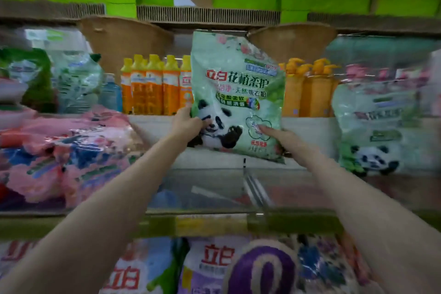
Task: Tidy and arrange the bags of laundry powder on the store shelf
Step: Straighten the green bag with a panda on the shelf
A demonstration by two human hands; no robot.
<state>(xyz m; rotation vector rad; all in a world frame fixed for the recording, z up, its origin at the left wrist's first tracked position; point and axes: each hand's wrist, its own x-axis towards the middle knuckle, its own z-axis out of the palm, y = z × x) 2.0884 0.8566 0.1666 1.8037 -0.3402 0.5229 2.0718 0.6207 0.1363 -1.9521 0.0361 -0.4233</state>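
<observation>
Holding: both hands keep a pale green plastic bag of laundry powder with a panda print (235,100) upright and slightly tilted over the middle of the white store shelf (152,124).
Left grip: the left hand (188,124) curls round the bag's lower left edge, thumb on the front over the panda picture.
Right grip: the right hand (280,137) holds the bag's lower right corner, one finger lying straight on the front; the other fingers are hidden behind the bag.
Bag position: its bottom edge hangs just above the shelf surface, whether touching cannot be told; the top reaches close under the shelf above.
Behind: a row of orange bottles with yellow caps (152,86) stands to the left of the bag, and orange pump bottles (310,88) stand to its right.
Right side: a second green panda-print bag (372,126) stands upright on the same shelf, blurred.
Left side: pink and blue soft bags (62,150) lie piled on the shelf.
Below: white, purple and blue bags with red lettering (210,267) fill the lower shelf.
</observation>
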